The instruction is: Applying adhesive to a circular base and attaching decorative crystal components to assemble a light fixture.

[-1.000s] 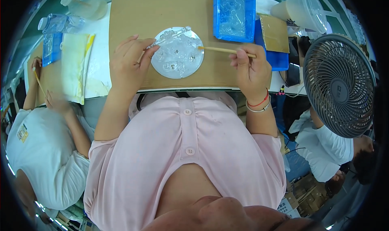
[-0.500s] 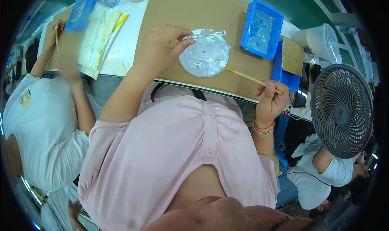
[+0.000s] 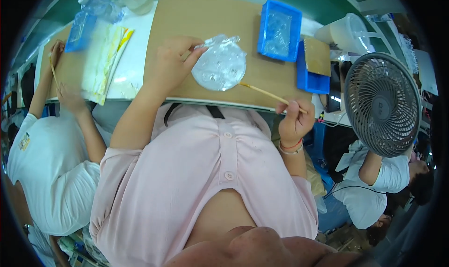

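Observation:
A round whitish plate (image 3: pixel 199 77) covered with clear, shiny pieces lies on the brown board in front of me. At its far left edge, my left hand (image 3: pixel 175 58) pinches the end of a narrow clear plastic piece (image 3: pixel 222 40) that stretches along the plate's far side. My right hand (image 3: pixel 297 119), at the board's near right, is closed around a thin wooden brush (image 3: pixel 266 94). The dark-yellow tip of the brush points left and ends beside the plate's near right edge; whether it touches cannot be made out.
A blue bin (image 3: pixel 298 44) with clear pieces stands at the far right of the brown board (image 3: pixel 159 28). Beside it are another blue bin (image 3: pixel 313 85), a translucent bucket (image 3: pixel 343 33) and a grey fan (image 3: pixel 381 105). On my left, a co-worker's hand (image 3: pixel 72 101) is near a stained cloth (image 3: pixel 105 56).
The whole view has shifted, so the table things appear farther left. My hands keep their holds, and the brush tip stays by the plate's edge. The co-worker's blurred hand has come nearer their stick.

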Motion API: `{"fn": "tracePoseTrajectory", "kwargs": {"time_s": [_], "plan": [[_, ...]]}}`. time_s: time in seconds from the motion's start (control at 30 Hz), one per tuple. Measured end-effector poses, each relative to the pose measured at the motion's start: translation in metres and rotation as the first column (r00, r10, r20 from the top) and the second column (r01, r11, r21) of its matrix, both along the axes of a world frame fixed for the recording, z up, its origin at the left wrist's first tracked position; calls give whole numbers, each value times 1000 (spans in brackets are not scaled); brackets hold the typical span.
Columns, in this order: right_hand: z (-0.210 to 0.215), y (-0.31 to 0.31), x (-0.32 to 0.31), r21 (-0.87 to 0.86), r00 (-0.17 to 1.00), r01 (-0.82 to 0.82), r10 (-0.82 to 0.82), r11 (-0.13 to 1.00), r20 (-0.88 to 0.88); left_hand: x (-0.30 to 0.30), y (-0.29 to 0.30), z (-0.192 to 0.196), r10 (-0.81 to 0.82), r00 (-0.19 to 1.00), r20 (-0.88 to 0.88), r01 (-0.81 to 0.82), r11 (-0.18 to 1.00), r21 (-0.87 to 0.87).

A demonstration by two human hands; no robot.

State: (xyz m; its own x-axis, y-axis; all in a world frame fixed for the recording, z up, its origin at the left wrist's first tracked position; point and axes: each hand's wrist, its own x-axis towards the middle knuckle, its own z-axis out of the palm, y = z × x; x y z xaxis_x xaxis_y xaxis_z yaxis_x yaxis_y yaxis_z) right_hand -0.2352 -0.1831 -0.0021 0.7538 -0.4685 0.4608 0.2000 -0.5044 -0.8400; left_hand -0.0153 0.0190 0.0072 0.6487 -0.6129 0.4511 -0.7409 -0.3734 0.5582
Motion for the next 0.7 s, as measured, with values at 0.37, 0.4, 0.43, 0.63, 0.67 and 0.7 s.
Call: {"fn": "tracePoseTrajectory", "kwargs": {"time_s": [0.37, 0.4, 0.43, 0.63, 0.67, 0.7], "plan": [[-16, -40, -26, -561, 968, 24, 120, 827, 218, 133, -100, 1, 225, 965, -137, -248, 952, -177], [-21, -44, -18, -602, 971, -5, 148, 798, 188, 156, -122, -2, 252, 959, -130, -275, 939, -207], [-26, -47, -10, -642, 973, -34, 172, 766, 154, 178, -144, -6, 277, 953, -127, -300, 924, -236], [-70, -54, 3, -658, 995, 78, -15, 749, 101, 264, -256, -79, 21, 786, -618, -275, 907, -319], [-79, -55, 0, -632, 995, 92, -46, 770, 89, 257, -275, -89, -27, 699, -714, -256, 923, -286], [-86, -54, 4, -610, 993, 111, -61, 784, 103, 283, -270, -115, 96, 814, -572, -236, 956, -175]]}}
